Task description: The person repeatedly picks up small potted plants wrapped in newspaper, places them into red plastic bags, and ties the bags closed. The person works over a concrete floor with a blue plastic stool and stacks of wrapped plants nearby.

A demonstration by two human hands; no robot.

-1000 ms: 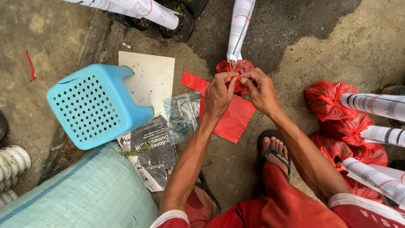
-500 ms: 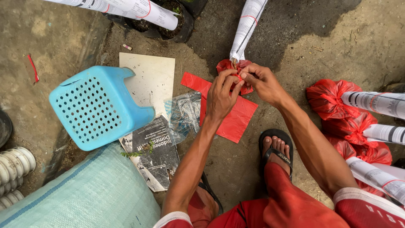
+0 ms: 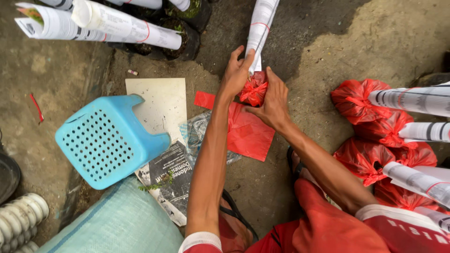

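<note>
Left hand [image 3: 236, 70] has risen to grip the newspaper roll [image 3: 260, 28]; right hand [image 3: 272, 105] cups the red bag [image 3: 253, 89].

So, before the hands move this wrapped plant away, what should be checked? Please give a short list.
1. Left hand grips paper roll: ok.
2. Right hand supports red bag: ok.
3. Bag knot tied: ok, knot shows on top.
4. Knot tight: cannot tell.
5. Red band around the roll: ok.
6. Room beside finished bundles: cannot tell.
</note>
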